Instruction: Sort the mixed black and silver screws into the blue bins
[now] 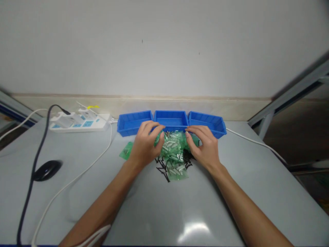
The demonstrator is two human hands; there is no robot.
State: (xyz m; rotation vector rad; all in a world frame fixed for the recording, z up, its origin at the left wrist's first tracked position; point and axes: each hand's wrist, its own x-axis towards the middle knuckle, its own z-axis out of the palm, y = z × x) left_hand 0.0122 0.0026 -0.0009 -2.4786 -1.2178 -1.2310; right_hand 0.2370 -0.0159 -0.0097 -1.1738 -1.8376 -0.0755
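Note:
My left hand (148, 140) curves over the left side of a heap of green-tinted clear plastic bags (173, 147), its thumb apart from its fingers. On the right side, my right hand (205, 142) is bent in much the same way, fingertips near the front rim of the middle blue bin (171, 128). No held object shows in either hand. Silvery, slender pieces are inside the bags. Loose black screw-like pieces (163, 168) lie in front and under the heap. One small green bag (125, 151) lies left of my left wrist.
A left blue bin (135, 124) and a right blue bin (207, 123) flank the middle one along the wall. At left are a white power strip (83, 127) with plugs, a black mouse-like object (48, 170), a dark cable (38, 151) and a white cable (77, 178).

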